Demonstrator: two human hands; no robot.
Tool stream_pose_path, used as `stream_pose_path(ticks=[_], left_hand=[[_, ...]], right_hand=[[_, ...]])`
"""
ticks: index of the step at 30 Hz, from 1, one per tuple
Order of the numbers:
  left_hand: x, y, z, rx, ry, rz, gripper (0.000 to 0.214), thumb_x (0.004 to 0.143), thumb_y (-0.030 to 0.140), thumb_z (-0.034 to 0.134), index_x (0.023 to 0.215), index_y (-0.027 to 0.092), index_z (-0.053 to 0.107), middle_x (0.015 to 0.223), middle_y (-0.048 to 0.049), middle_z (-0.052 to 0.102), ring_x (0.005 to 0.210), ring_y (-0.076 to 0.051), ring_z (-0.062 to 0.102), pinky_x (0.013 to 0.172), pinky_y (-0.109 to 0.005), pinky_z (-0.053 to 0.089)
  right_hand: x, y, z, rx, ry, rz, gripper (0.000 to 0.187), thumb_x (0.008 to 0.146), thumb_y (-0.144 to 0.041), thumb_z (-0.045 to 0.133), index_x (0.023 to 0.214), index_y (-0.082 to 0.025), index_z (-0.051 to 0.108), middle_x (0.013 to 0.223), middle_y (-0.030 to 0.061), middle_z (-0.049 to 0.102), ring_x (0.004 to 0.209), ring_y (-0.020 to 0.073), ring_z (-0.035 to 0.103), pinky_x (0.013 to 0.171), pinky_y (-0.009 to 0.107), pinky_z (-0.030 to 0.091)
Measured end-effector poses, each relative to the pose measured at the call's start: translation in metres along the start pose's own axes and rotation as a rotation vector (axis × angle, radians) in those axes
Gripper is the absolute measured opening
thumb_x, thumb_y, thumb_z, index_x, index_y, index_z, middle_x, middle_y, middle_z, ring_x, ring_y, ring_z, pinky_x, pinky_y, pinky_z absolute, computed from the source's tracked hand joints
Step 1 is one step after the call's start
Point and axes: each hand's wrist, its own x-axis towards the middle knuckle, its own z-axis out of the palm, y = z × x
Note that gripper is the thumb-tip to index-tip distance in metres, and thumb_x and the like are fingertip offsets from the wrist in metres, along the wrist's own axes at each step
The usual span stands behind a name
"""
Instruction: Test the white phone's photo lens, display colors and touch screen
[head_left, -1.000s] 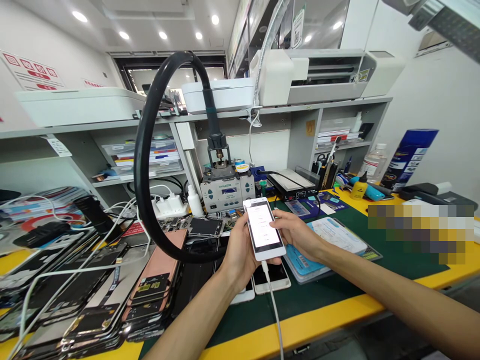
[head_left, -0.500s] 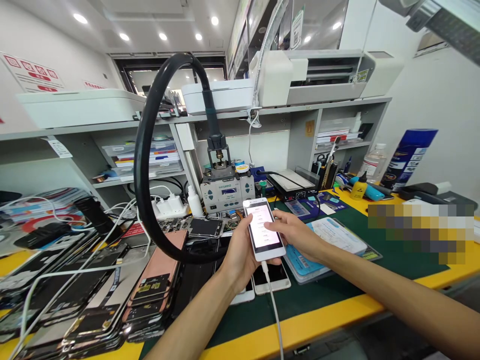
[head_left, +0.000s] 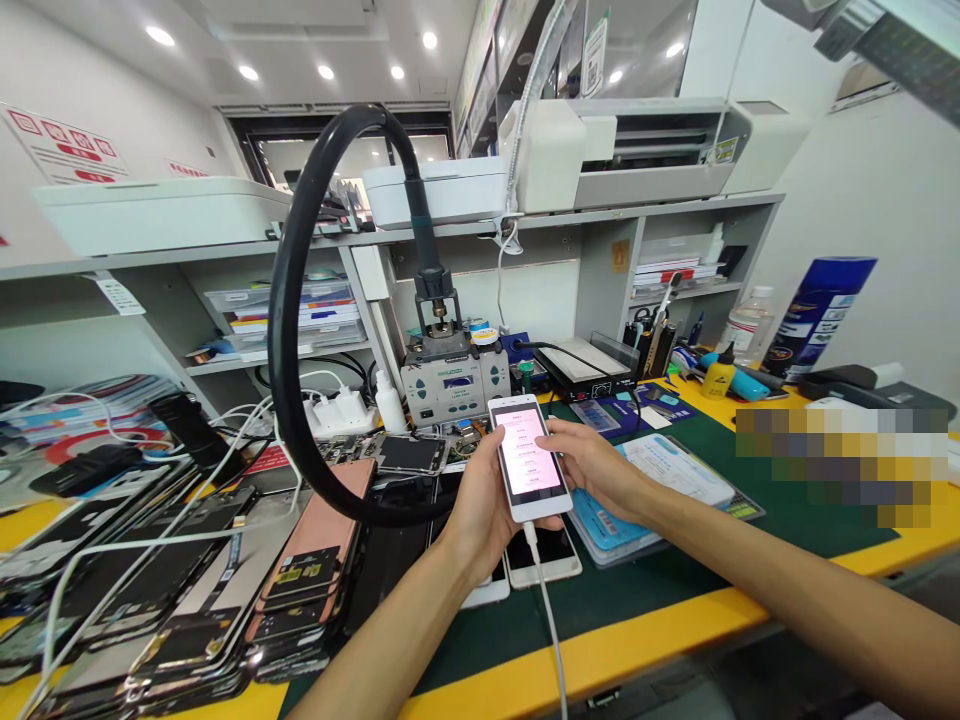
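Observation:
A white smartphone [head_left: 529,465] with a lit, pale screen of text lines tilts up above the bench. My left hand [head_left: 478,508] is closed around it from the left and below, thumb along the left edge. My right hand [head_left: 600,466] grips its right side, fingertips over the screen's right edge; fingers behind the phone are hidden. A white charging cable [head_left: 546,600] is plugged into the bottom end. Beneath my hands lies another white phone [head_left: 551,568] with a dark screen, partly covered.
Stacked phone parts [head_left: 300,590] fill the left side. A thick black hose [head_left: 281,300] arches up from the rework station [head_left: 454,388]. Blue plastic packets [head_left: 611,530] lie right of the phone on the green mat [head_left: 795,525]. A yellow bottle [head_left: 718,378] stands farther right.
My right thumb has drawn back from the middle of the screen to its right edge. The phone stays in my left hand, almost unmoved.

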Motion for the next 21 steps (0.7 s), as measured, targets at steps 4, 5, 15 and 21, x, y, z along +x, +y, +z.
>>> stream_pose_path(ticks=[4, 5, 15, 21], left_hand=[[-0.0009, 0.0008, 0.0022, 0.006, 0.019, -0.002, 0.050, 0.093, 0.051, 0.045, 0.130, 0.019, 0.057, 0.101, -0.0117, 0.069, 0.081, -0.022, 0.068, 0.056, -0.030, 0.059], [-0.0012, 0.0011, 0.0029, 0.007, 0.023, -0.001, 0.050, 0.093, 0.051, 0.045, 0.130, 0.019, 0.057, 0.101, -0.0117, 0.069, 0.081, -0.022, 0.068, 0.057, -0.030, 0.059], [-0.0010, 0.0009, 0.0024, 0.018, 0.020, 0.005, 0.051, 0.092, 0.051, 0.046, 0.132, 0.020, 0.055, 0.102, -0.0107, 0.069, 0.076, -0.022, 0.068, 0.054, -0.034, 0.059], [-0.0015, 0.0011, 0.0030, 0.026, 0.022, 0.001, 0.049, 0.093, 0.050, 0.045, 0.130, 0.020, 0.057, 0.102, -0.0112, 0.069, 0.078, -0.022, 0.068, 0.055, -0.033, 0.059]], right_hand=[[0.0005, 0.0005, 0.0000, -0.039, 0.003, 0.002, 0.030, 0.086, -0.033, 0.062, 0.112, -0.020, 0.063, 0.079, 0.0027, 0.067, 0.065, 0.0163, 0.062, 0.052, 0.025, 0.042], [0.0007, 0.0012, -0.0004, -0.041, 0.001, 0.000, 0.030, 0.086, -0.034, 0.062, 0.113, -0.020, 0.063, 0.079, 0.0028, 0.067, 0.066, 0.0167, 0.062, 0.053, 0.025, 0.043], [0.0001, 0.0008, -0.0008, 0.065, -0.009, 0.004, 0.021, 0.086, -0.031, 0.058, 0.102, -0.019, 0.065, 0.081, 0.0034, 0.066, 0.064, 0.0151, 0.060, 0.050, 0.024, 0.043], [-0.0010, -0.0018, 0.0010, 0.079, -0.020, -0.001, 0.019, 0.087, -0.029, 0.055, 0.100, -0.018, 0.064, 0.077, 0.0031, 0.065, 0.060, 0.0142, 0.058, 0.047, 0.022, 0.041]])
